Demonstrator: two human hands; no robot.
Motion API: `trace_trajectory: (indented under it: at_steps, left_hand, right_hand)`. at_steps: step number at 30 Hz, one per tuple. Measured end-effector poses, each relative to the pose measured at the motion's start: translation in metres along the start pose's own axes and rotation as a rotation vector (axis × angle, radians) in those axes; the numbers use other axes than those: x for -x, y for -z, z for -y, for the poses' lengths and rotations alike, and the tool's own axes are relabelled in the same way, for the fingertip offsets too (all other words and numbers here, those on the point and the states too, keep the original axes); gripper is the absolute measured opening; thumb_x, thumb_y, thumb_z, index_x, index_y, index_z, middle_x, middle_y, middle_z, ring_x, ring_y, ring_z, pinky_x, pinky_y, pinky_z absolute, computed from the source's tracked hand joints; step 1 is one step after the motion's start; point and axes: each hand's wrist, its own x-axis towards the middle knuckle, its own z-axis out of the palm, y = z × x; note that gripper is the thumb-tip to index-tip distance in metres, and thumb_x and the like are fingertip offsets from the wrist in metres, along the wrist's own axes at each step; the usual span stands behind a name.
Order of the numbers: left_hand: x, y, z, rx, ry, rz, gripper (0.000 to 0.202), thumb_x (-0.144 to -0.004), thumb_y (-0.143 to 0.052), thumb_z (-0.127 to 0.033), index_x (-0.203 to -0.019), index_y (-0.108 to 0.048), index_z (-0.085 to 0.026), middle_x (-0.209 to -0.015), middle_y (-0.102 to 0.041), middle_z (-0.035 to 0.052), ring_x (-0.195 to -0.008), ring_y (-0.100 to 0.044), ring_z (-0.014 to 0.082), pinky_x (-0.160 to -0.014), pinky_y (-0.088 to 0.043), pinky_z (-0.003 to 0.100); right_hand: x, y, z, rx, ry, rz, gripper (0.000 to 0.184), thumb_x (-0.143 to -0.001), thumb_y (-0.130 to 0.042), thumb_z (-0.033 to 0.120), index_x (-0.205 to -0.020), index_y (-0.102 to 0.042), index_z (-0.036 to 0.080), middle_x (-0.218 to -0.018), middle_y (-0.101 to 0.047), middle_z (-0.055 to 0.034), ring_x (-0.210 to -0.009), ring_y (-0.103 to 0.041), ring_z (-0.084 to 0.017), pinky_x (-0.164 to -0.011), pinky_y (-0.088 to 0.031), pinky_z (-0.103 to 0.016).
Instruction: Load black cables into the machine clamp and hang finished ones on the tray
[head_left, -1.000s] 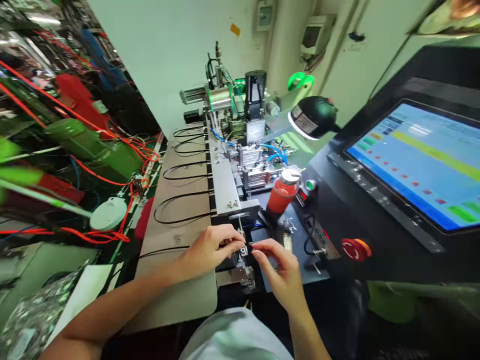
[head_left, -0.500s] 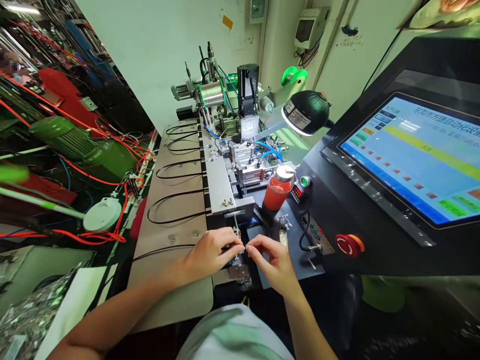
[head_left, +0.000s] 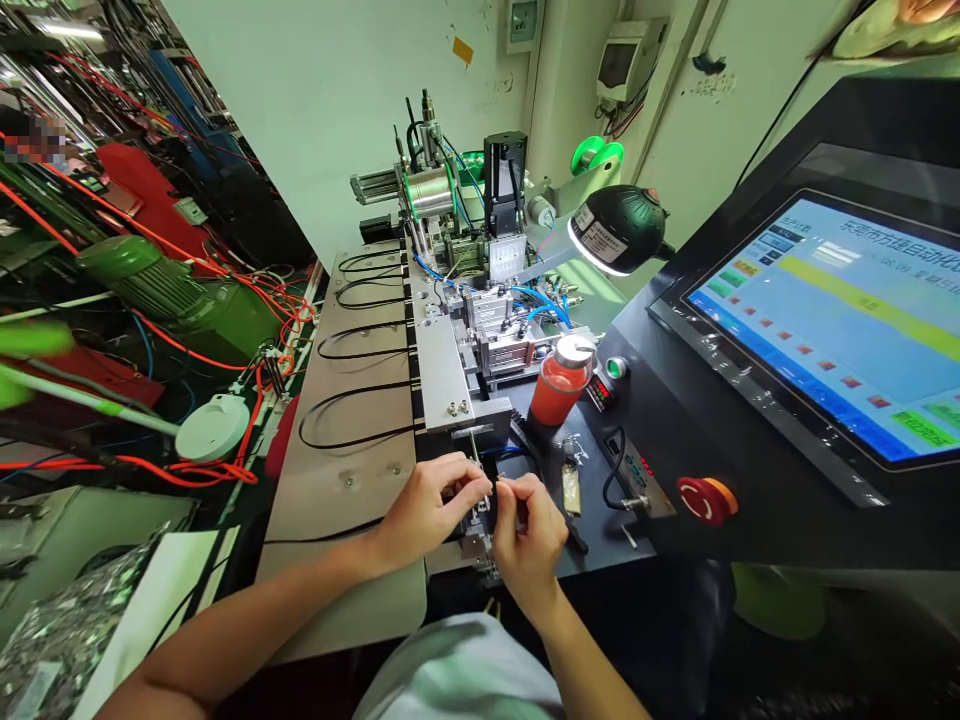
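My left hand (head_left: 427,510) is closed at the metal clamping fixture (head_left: 476,545) on the front of an automatic wire machine, and a thin black cable (head_left: 330,533) runs into it from the left. My right hand (head_left: 529,530) sits just to its right, with fingertips pinched together over the fixture. Whatever those fingers touch is hidden by the hand. Several looped black cables (head_left: 360,400) lie on the beige board (head_left: 352,490) left of the machine.
A red bottle with a metal top (head_left: 559,395) stands behind my right hand on a dark plate. Further right are a red emergency stop button (head_left: 701,500) and a touchscreen (head_left: 817,330). A black lamp (head_left: 619,230) hangs above the machine; red and green wiring and motors fill the left.
My right hand has moved left and closer to my left hand, its fingers curling tighter over the fixture. The view has shifted slightly. My left hand stays at the fixture.
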Motion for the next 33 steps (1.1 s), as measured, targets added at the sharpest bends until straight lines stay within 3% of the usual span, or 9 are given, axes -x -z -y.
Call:
trace_trajectory:
  at_steps: [2,7,12,23,29,33]
  left_hand:
    - [0.001,0.000,0.002,-0.052,-0.020,-0.012,0.023,-0.090,-0.054,-0.027,-0.072,-0.063,-0.015,-0.069,-0.059,-0.0003,-0.062,-0.052,0.0105,-0.061,-0.041,0.021]
    - [-0.002,0.004,0.016,-0.312,-0.011,-0.020,0.024,-0.093,-0.047,-0.023,-0.077,-0.064,-0.017,-0.076,-0.062,0.0023,-0.070,-0.057,0.0136,-0.066,-0.042,0.024]
    - [-0.009,0.004,0.027,-0.439,0.111,0.064,0.028,-0.093,-0.044,-0.023,-0.074,-0.064,-0.018,-0.076,-0.066,0.0023,-0.072,-0.061,0.0151,-0.068,-0.041,0.025]
    - [-0.013,0.004,0.021,-0.518,0.175,0.093,0.028,-0.093,-0.044,-0.025,-0.075,-0.065,-0.019,-0.075,-0.068,0.0020,-0.070,-0.062,0.0155,-0.065,-0.040,0.025]
    - [-0.018,0.001,0.019,-0.567,0.193,0.089,0.027,-0.091,-0.048,-0.025,-0.070,-0.064,-0.018,-0.067,-0.065,0.0012,-0.065,-0.059,0.0147,-0.062,-0.037,0.024]
    - [-0.021,-0.001,0.017,-0.588,0.183,0.078,0.027,-0.090,-0.050,-0.022,-0.067,-0.063,-0.017,-0.065,-0.063,0.0012,-0.064,-0.058,0.0146,-0.061,-0.035,0.025]
  right_hand:
    - [0.002,-0.001,-0.002,0.004,-0.008,0.027,0.018,-0.093,-0.047,0.015,-0.077,-0.051,0.020,-0.062,-0.051,0.0007,-0.054,-0.047,-0.012,-0.052,-0.038,-0.024]
    - [-0.003,0.014,-0.012,-0.037,-0.170,0.253,0.024,-0.097,-0.042,0.023,-0.077,-0.055,0.019,-0.065,-0.056,-0.0001,-0.058,-0.052,-0.012,-0.055,-0.041,-0.023]
    - [-0.004,0.023,-0.021,-0.002,-0.297,0.209,0.027,-0.095,-0.047,0.030,-0.073,-0.057,0.019,-0.062,-0.056,0.0010,-0.055,-0.052,-0.012,-0.053,-0.041,-0.023]
    - [0.000,0.021,-0.030,-0.021,-0.321,0.272,0.029,-0.096,-0.046,0.032,-0.072,-0.057,0.019,-0.064,-0.056,0.0007,-0.057,-0.051,-0.013,-0.055,-0.039,-0.024]
    - [-0.015,0.007,-0.037,-0.100,-0.323,0.448,0.031,-0.097,-0.039,0.033,-0.070,-0.046,0.020,-0.063,-0.046,0.0034,-0.057,-0.044,-0.011,-0.055,-0.033,-0.023]
    - [-0.020,-0.010,-0.040,-0.177,-0.320,0.497,0.031,-0.096,-0.038,0.032,-0.068,-0.038,0.021,-0.061,-0.039,0.0053,-0.055,-0.037,-0.010,-0.054,-0.029,-0.024]
